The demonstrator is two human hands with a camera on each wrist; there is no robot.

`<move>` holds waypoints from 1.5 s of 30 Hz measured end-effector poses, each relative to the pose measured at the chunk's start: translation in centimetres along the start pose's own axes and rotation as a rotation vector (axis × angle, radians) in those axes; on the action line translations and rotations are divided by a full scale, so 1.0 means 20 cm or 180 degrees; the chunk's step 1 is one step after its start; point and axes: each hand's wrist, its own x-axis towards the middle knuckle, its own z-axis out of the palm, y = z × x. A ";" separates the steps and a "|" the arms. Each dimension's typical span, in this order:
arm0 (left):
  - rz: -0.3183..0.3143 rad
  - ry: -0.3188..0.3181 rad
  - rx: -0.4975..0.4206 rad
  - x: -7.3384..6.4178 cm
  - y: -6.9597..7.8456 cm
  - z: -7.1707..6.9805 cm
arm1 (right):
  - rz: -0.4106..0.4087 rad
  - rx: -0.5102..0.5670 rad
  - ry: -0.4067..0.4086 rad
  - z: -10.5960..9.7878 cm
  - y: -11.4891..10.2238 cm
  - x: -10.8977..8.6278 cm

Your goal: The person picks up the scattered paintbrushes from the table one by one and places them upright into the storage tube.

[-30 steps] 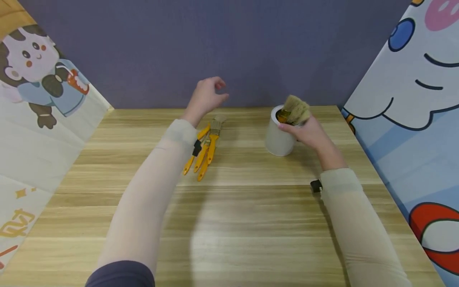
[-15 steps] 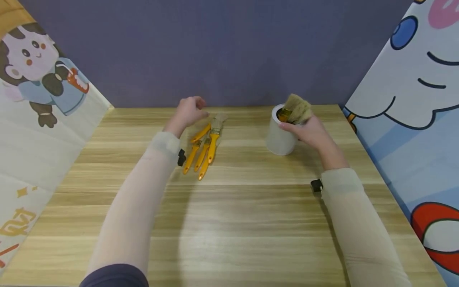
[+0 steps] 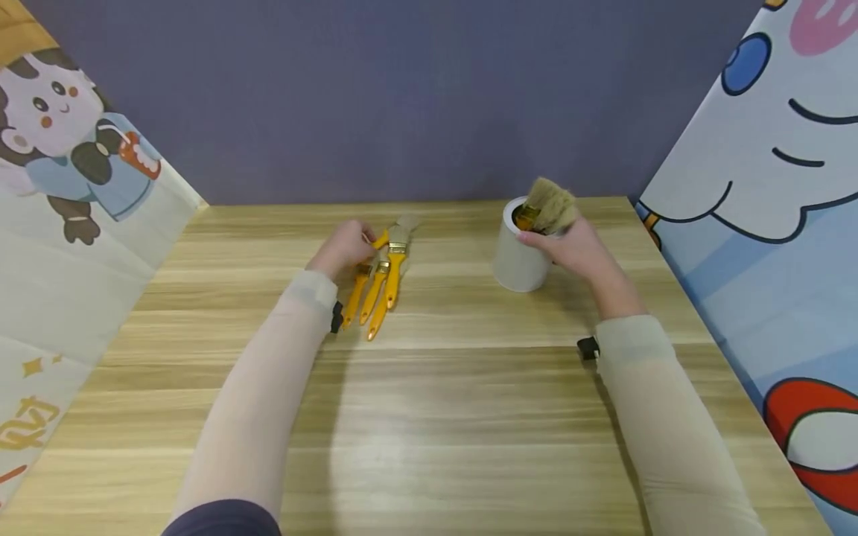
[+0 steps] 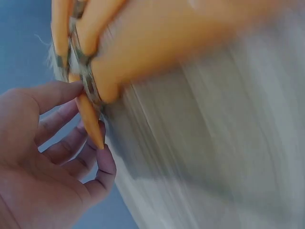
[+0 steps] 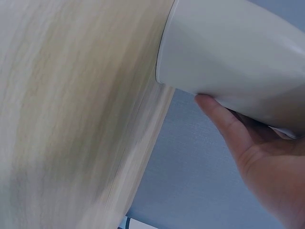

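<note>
On the table's left-centre lie several yellow-handled paintbrushes, bristles mostly toward the back. My left hand is at the back left of this group. In the left wrist view its thumb and curled fingers hold the handle end of one paintbrush, which lies aslant to the others. A light grey can stands upright to the right, with my right hand gripping its rim from the right side. Large bristles of a brush stick out of the can and lean over the right hand; its handle is hidden inside.
The wood-grain table ends at a dark blue-grey back wall. Printed cartoon panels flank it on the left and on the right. Both wrists carry small black cameras.
My left hand has come left and down from above the brushes to the slanted paintbrush and has taken hold of its handle end. The right hand and the can have stayed in place.
</note>
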 end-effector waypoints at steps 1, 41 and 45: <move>-0.0017 0.0031 -0.0003 0.00 -0.02 0.00 | -0.0012 0.0005 -0.0010 0.00 0.00 0.00; -0.0030 -0.0177 0.0094 -0.10 -0.31 -0.16 | -0.0101 0.0067 -0.0060 0.03 0.01 -0.02; -0.0084 -0.0146 0.0120 -0.10 -0.29 -0.17 | -0.0152 0.0066 0.0008 0.02 0.01 -0.01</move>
